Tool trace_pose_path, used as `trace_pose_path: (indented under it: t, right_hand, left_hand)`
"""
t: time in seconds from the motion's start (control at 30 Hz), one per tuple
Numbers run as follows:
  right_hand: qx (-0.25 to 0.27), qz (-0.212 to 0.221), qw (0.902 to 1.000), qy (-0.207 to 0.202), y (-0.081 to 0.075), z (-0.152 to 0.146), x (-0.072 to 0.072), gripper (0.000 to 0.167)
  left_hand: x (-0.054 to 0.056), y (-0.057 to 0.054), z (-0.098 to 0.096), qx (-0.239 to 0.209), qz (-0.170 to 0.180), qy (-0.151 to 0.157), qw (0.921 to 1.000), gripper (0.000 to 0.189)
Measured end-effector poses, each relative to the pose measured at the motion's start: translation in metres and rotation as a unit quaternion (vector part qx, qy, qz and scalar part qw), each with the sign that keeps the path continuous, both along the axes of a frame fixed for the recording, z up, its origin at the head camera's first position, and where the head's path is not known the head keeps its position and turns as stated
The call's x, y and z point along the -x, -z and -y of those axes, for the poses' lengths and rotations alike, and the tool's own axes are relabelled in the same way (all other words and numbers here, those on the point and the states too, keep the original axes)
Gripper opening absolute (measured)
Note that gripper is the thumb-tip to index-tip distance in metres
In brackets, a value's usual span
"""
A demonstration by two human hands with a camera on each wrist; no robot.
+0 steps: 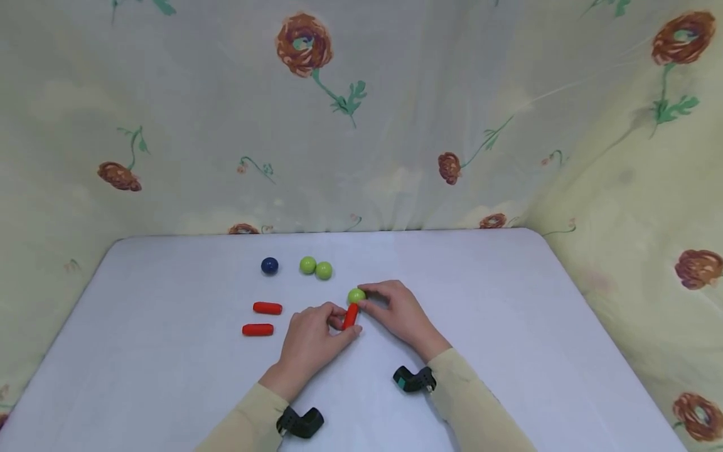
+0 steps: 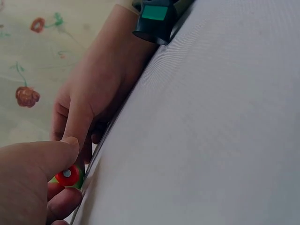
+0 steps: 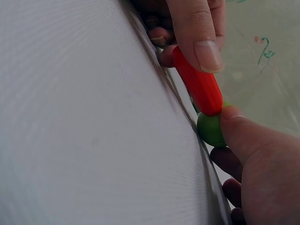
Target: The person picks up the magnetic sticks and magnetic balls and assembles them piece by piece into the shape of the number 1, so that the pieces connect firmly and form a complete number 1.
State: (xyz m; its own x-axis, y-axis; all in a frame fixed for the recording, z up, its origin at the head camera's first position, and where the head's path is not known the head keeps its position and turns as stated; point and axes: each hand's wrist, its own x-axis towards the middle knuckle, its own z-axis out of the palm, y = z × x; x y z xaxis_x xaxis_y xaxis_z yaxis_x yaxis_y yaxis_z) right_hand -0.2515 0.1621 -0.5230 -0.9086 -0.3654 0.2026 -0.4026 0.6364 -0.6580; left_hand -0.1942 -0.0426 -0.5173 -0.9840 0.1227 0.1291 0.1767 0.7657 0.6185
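The left hand [image 1: 309,339] has its thumb and fingers clamped on a ribbed red rod [image 1: 351,316], gripping it between thumb tip and fingertips while its far end meets a glossy green ball [image 1: 356,295]. The right hand [image 1: 400,312] pinches that ball from the right, with its thumb near the joint and its index finger at the far side. In the left wrist view, the rod's near end shows a pale round centre.

Left of the hands, two more red rods [image 1: 268,308] [image 1: 258,329] lie roughly parallel; farther back sit two green balls [image 1: 307,265] [image 1: 324,270] side by side and a dark blue ball [image 1: 270,266]. All rest on a white-covered table [image 1: 480,289] with rounded back corners. Pale fabric [image 1: 390,75] printed with rust-brown flowers and green stems hangs behind and to the right; black devices [image 1: 302,423] [image 1: 415,379] sit at the wrists, beside beige sleeves [image 1: 477,402]
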Motion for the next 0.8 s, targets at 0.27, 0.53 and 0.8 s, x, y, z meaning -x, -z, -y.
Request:
trace_pose_path:
  t: [0.27,0.53,0.8]
  right_hand:
    - [0.000,0.022,0.9996,0.016,0.003,-0.002,-0.002,0.037]
    - [-0.002,0.003,0.9999,0.013,0.003,-0.002,-0.002,0.037]
    - [-0.010,0.011,0.9998,0.010,0.002,-0.002,-0.001,0.039]
  left_hand:
    - [0.000,-0.001,-0.001,0.004,0.020,0.006,0.9998,0.050]
    - [-0.002,-0.019,0.005,0.013,0.060,0.024,0.9978,0.052]
    - [0.009,-0.056,0.041,0.000,0.045,-0.012,0.9989,0.040]
